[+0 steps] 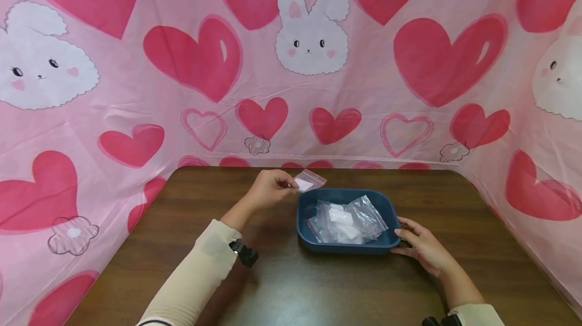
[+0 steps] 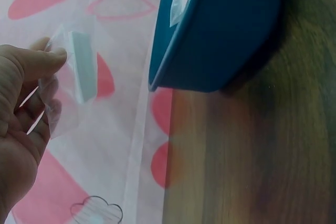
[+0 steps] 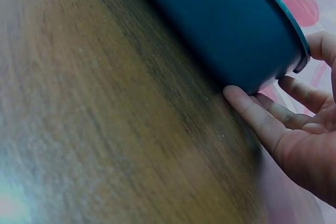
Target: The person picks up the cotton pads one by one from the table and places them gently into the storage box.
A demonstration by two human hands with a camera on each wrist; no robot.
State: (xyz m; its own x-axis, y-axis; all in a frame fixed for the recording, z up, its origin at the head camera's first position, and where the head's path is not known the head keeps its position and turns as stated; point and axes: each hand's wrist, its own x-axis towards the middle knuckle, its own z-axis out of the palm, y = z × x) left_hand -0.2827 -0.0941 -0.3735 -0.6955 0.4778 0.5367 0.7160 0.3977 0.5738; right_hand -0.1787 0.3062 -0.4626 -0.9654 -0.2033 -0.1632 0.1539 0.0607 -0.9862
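Observation:
My left hand (image 1: 271,189) pinches a small clear zip bag (image 2: 72,82) between thumb and fingers. Inside that bag is a flat white piece, and a red line runs along its far edge. It is held up by the back left corner of a dark blue plastic bin (image 1: 347,249). Several clear bags (image 1: 370,219) with white pieces lie heaped in the bin. At the bin's right end is my right hand (image 1: 425,247), its fingers (image 3: 257,116) spread and fairly straight against the outer wall and up at the rim.
The bin stands on a brown wood-grain table (image 1: 282,285). Behind the table and along its sides hangs a pink cloth (image 1: 373,88) printed with hearts and rabbits. A dark strap device (image 1: 244,252) sits on the left wrist, over a cream sleeve (image 1: 195,265).

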